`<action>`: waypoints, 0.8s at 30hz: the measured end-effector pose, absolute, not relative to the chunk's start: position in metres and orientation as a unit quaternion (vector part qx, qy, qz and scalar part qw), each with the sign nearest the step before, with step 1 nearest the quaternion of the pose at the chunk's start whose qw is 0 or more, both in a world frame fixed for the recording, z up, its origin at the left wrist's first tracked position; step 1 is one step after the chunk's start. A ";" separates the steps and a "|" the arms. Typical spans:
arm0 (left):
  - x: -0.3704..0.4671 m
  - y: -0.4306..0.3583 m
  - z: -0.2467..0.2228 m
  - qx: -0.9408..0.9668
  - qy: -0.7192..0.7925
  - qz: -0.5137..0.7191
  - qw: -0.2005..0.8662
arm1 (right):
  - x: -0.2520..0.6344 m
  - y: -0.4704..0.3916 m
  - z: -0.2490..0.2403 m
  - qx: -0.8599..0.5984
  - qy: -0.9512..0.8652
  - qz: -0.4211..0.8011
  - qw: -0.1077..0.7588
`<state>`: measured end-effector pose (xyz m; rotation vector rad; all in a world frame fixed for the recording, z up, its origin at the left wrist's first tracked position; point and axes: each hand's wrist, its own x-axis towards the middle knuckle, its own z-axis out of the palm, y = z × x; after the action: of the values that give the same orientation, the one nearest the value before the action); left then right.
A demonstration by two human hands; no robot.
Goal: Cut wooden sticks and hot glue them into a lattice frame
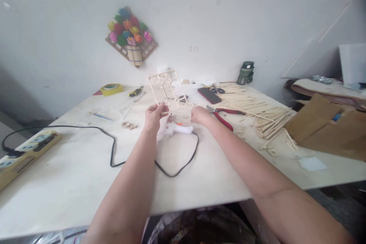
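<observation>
My left hand (156,116) pinches the lower left corner of a square wooden stick frame (168,87), which is tilted up and has a lattice of short sticks inside. To the right of the frame's lower corner, my right hand (199,115) is closed low over the table; whatever its fingers hold is hidden. Between the hands lies a white glue gun (180,129) with a black cord. Red-handled pliers (223,116) rest just right of my right hand.
Many thin wooden sticks (257,110) spread over the right of the table, beside a cardboard box (328,127). A phone (209,95), yellow tape roll (111,89), cutter knife (135,91) and dark green bottle (245,73) stand or lie farther back. A power strip (31,146) sits left.
</observation>
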<state>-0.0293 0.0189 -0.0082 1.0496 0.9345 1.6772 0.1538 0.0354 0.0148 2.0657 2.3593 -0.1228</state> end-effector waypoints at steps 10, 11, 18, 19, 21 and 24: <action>-0.028 0.016 -0.008 0.438 0.393 0.665 0.461 | 0.159 0.034 0.011 0.635 0.772 -0.031 0.000; -0.028 0.015 -0.008 0.438 0.395 0.664 0.460 | 0.163 0.035 0.010 0.637 0.770 -0.033 -0.002; -0.025 0.013 -0.004 0.437 0.412 0.652 0.463 | 0.189 0.041 0.008 0.656 0.748 -0.090 -0.052; -0.025 0.013 -0.004 0.438 0.413 0.651 0.462 | 0.191 0.040 0.010 0.660 0.737 -0.126 -0.075; -0.025 0.013 -0.004 0.442 0.415 0.649 0.460 | 0.193 0.037 0.015 0.654 0.708 -0.213 -0.158; -0.024 0.013 -0.005 0.445 0.417 0.647 0.458 | 0.195 0.034 0.021 0.581 0.655 -0.352 -0.332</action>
<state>-0.0242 0.0130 -0.0048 1.0951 1.0269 1.5933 0.1953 0.0338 0.0212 2.3510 2.6519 -1.4240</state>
